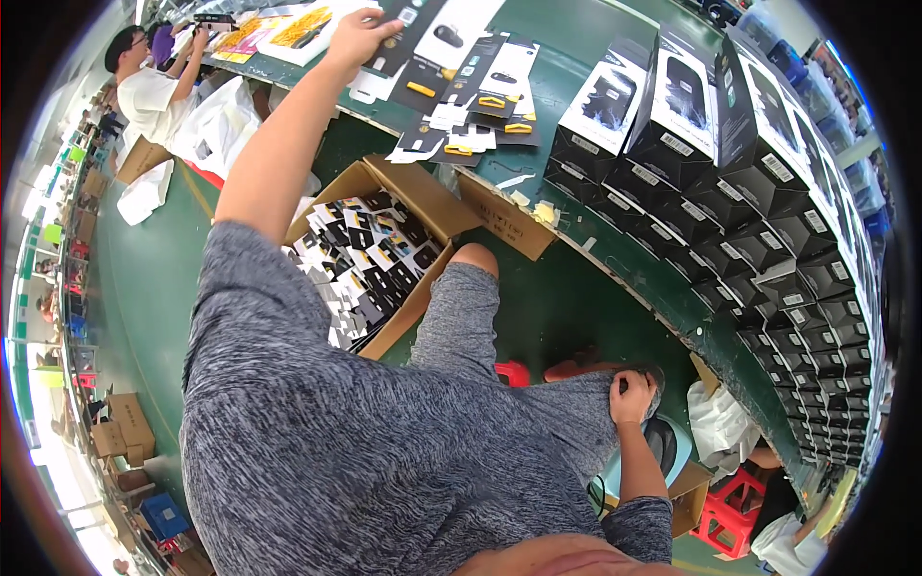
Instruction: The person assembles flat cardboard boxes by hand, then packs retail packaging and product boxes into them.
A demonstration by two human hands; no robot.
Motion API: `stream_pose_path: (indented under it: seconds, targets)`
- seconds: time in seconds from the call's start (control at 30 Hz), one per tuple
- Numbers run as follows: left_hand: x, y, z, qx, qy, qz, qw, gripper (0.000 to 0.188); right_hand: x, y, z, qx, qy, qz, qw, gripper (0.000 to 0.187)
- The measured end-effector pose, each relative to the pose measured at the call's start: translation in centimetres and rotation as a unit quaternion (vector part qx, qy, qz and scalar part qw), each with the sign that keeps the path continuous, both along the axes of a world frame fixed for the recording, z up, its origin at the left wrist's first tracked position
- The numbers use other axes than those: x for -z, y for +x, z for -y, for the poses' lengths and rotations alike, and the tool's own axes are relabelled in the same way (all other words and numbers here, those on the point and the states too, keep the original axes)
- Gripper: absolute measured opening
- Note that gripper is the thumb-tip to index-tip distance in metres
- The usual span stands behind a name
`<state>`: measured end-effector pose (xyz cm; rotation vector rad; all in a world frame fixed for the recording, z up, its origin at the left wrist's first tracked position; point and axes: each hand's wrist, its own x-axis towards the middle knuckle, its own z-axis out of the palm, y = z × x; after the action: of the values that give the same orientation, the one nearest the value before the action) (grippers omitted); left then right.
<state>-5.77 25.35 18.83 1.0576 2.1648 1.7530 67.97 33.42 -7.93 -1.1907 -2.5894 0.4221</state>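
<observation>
Farthest left, beyond the left hand, a co-worker holds up a dark item, perhaps to look at it closely. White bags sit below them. Between that person and the left hand, yellow bundles lie on the tabletop, off to one side of the packs.

The left hand reaches out at nearly full stretch, fingers partly bent, thumb and fingertips at the near edge of a flat pack. Whether it grips the pack or only touches it, I cannot tell. Below that hand, between its forearm and the left knee, an open carton full of card pieces stands beside the tabletop, probably so its contents stay within easy reach.

Just right of the left hand, more packs with yellow tabs overlap loosely, likely so single ones lift off easily.

The right hand rests on the right knee, fingers curled loosely; it seems idle, though its palm is hidden. Beyond it, up and to the right, black boxes stand in tight rows, which probably keeps them steady and saves room.
</observation>
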Motion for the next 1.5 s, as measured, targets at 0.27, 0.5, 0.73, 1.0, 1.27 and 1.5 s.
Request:
stream_pose_path:
  seconds: [0.27,0.5,0.73,1.0,1.27,1.5]
  targets:
    - [7.3,27.5,12.5,0.168,0.099,0.205,0.959,0.040,-7.5,-9.3,5.5,-0.105,-0.569,-0.336,0.744,0.075]
    - [14.2,40.7,9.9,0.380,0.079,0.252,0.887,0.138,-19.2,-14.4,7.6,-0.195,-0.305,-0.307,0.880,0.054]
    - [11.4,41.5,7.1,0.481,0.128,-0.051,0.866,0.156,-22.2,-14.1,13.2,-0.142,-0.042,-0.088,0.985,0.081]
    - [8.3,42.2,6.7,0.600,0.101,0.258,0.751,0.143,-24.9,-14.2,7.3,-0.316,0.003,-0.305,0.898,0.112]
    - [7.3,41.3,6.1,0.583,0.077,0.254,0.768,0.146,-28.4,-13.1,5.1,-0.297,-0.064,-0.304,0.903,0.074]
    - [5.8,39.9,6.6,0.320,0.107,0.189,0.922,0.092,-28.3,-11.7,5.2,-0.128,0.115,-0.292,0.941,0.068]
